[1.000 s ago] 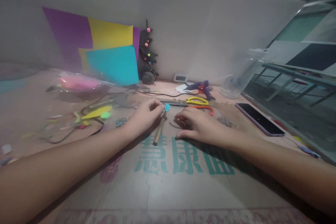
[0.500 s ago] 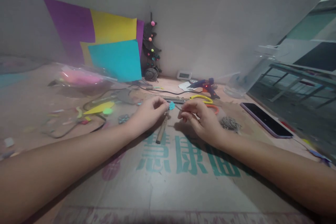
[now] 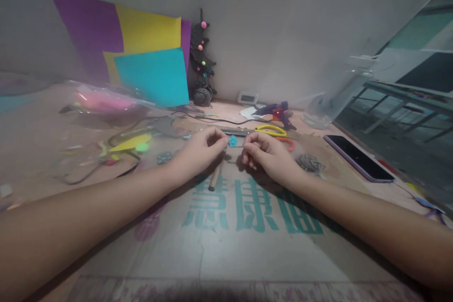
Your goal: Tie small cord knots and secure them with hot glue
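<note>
My left hand (image 3: 200,151) is closed in a pinch at the left edge of a small turquoise piece with a ruffled, flower-like outline (image 3: 232,141). From this piece a thin strand runs right to the fingertips of my right hand (image 3: 269,155), which pinch its end. Whether the strand is wire or thread I cannot tell. Below the left fingers a short brown stick (image 3: 214,180) lies on the printed cardboard (image 3: 226,255). Just behind my hands are scissors with one yellow handle (image 3: 272,130) and one orange handle.
A glue gun (image 3: 276,112) with a red light lies behind the scissors. To the right are a grey yarn bundle (image 3: 310,163) and a phone (image 3: 357,158). Coloured sheets (image 3: 152,78) and a small decorated tree (image 3: 202,63) stand at the back, with a pink-filled plastic bag (image 3: 104,100) at left.
The right fingers have closed up more and turned slightly downward, and the strand now lies nearly level. The left hand keeps its pinch. The whole view has shifted a little.
</note>
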Available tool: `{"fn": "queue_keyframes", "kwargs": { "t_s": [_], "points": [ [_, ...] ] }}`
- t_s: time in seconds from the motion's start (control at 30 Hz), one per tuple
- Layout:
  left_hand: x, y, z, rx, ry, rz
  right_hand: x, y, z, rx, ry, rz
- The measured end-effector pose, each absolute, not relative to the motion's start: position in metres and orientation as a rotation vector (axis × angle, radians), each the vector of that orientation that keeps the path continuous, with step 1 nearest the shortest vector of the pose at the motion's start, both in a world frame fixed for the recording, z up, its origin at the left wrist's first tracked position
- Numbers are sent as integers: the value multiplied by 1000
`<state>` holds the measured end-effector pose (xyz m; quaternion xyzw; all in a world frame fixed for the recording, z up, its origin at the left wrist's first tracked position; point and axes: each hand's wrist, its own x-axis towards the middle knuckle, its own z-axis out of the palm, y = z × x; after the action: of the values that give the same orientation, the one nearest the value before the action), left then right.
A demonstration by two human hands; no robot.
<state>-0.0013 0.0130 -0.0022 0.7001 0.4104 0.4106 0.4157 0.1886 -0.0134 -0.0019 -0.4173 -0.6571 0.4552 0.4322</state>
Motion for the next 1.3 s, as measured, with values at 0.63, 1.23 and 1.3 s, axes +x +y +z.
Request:
{"fn": "queue_keyframes", "kwargs": {
  "t_s": [0.63, 1.23, 1.3],
  "points": [
    [-2, 5, 1, 1702, 912, 896, 185, -17, 1, -1085, -1503, 1380],
    [-1, -2, 3, 1799, 929, 821, 184, -19, 3, -1148, -1468, 1389],
    [-1, -2, 2, 1800, 932, 822, 184, -18, 2, -1157, -1470, 1395]
  ]
}}
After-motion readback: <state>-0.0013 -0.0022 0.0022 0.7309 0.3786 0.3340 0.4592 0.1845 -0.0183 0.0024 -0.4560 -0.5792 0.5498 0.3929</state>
